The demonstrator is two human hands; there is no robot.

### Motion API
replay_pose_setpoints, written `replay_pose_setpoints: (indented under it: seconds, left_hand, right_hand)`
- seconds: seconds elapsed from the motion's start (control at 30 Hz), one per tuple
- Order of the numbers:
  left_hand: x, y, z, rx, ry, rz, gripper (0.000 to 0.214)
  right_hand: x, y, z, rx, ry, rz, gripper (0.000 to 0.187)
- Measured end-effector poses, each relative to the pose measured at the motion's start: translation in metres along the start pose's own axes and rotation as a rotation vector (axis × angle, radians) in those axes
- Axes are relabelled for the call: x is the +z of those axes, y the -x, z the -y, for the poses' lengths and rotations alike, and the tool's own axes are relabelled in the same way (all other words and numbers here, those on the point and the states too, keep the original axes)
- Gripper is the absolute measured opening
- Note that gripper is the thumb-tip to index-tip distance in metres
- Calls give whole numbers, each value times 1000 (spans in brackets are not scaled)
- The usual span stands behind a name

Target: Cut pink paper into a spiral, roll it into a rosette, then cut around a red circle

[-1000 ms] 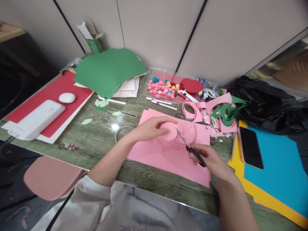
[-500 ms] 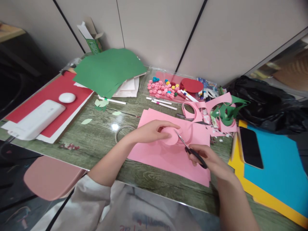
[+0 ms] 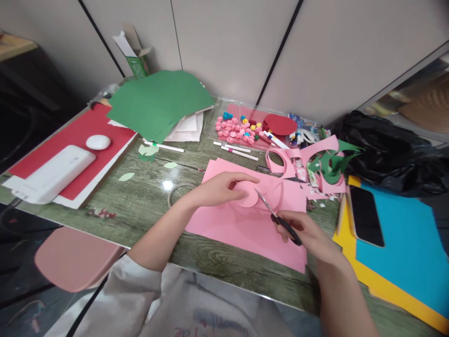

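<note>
My left hand (image 3: 229, 188) pinches a rounded piece of pink paper (image 3: 247, 195) between thumb and fingers. Black-handled scissors (image 3: 286, 228) are gripped in my right hand (image 3: 301, 229), and their blades meet the right edge of that paper. A thin curled strip of pink paper (image 3: 279, 194) hangs off to the right of the cut. Beneath both hands lie larger pink sheets (image 3: 224, 238), stacked a little askew on the table. Whether the blades are parted is too fine to make out.
Pink and green paper scraps (image 3: 317, 164) lie behind my right hand, beside a black plastic bag (image 3: 361, 154). A phone (image 3: 366, 215) rests on blue sheets (image 3: 410, 243) at right. Green sheets (image 3: 157, 100), white pens (image 3: 239, 152) and small coloured rolls (image 3: 231, 126) sit farther back.
The rounded pink paper has turned and shifted slightly up in my left hand, which moved a little with it. The scissors stay almost in place at its edge.
</note>
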State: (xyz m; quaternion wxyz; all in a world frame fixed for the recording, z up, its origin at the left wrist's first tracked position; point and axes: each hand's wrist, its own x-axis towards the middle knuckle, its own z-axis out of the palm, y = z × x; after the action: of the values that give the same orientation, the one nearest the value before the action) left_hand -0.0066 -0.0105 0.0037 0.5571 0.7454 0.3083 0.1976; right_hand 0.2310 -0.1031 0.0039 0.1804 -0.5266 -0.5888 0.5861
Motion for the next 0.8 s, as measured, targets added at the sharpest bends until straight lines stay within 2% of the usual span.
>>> replay_pose_setpoints:
  seconds: [0.43, 0.8]
  left_hand:
    - [0, -2, 0, -21, 60, -94, 37]
    - [5, -3, 1, -17, 130, 27, 38]
  right_hand:
    - [-1, 1, -2, 2, -22, -12, 31]
    - [1, -1, -3, -12, -68, 17, 29]
